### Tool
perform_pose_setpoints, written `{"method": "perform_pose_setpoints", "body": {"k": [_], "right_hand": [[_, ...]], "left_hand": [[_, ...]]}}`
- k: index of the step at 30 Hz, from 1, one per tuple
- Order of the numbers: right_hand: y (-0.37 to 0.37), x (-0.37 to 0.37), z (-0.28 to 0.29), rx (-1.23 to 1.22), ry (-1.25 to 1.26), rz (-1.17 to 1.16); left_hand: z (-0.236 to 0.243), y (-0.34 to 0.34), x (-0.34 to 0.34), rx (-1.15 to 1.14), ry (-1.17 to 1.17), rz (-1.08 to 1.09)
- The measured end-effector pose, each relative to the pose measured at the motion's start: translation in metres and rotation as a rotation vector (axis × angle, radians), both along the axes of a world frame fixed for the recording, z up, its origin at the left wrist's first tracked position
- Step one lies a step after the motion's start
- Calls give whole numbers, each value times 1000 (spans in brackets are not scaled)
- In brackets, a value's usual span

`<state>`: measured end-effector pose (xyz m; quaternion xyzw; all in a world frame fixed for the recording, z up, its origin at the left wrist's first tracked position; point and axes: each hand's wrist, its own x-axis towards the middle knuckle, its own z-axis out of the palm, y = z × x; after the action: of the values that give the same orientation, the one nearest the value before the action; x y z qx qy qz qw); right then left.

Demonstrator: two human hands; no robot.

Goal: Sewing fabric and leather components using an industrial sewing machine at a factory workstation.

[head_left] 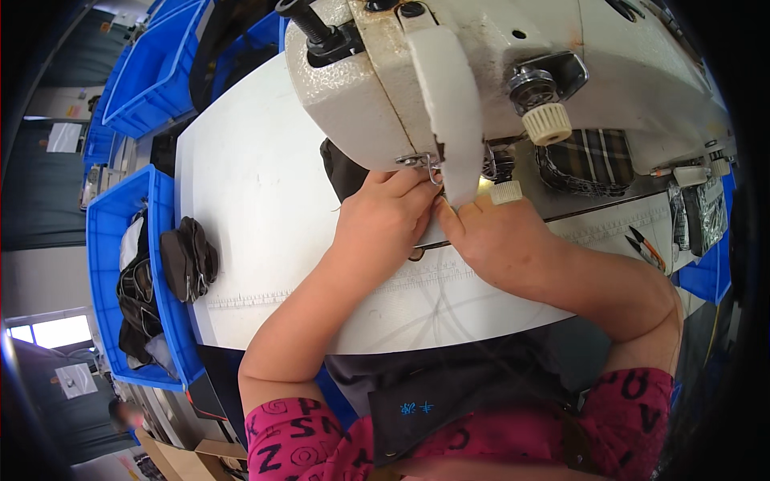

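Both hands meet under the head of a white sewing machine (345, 112), close to its needle area. My left hand (381, 212) is closed, its bent fingers pressed onto a dark fabric piece (343, 170) that sticks out behind it. Right beside it, my right hand (501, 240) is closed too, thumb and fingertips touching the left fingers. What the right fingertips pinch is hidden by the hands and the machine's white lever (449, 112). A small dark loop (416, 254) shows below the left hand.
At the left table edge lies a stack of dark fabric pieces (190, 258), beside a blue bin (186, 337) with more pieces. Plaid pieces (585, 164) lie under the machine arm. Thread snips (646, 248) rest at right. Another blue bin (152, 76) stands far left.
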<state>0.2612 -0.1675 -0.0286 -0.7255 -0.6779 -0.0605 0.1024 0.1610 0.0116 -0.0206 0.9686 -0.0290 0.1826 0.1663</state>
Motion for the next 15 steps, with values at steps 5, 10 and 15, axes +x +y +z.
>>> {"method": "perform_pose_setpoints", "body": {"k": [5, 10, 15], "right_hand": [[1, 1, -2, -14, -6, -34], [2, 0, -4, 36, 6, -29], [4, 2, 0, -9, 5, -50]], "left_hand": [[-2, -9, 0, 49, -5, 59], [2, -3, -2, 57, -3, 36], [4, 3, -3, 41, 13, -6]]}}
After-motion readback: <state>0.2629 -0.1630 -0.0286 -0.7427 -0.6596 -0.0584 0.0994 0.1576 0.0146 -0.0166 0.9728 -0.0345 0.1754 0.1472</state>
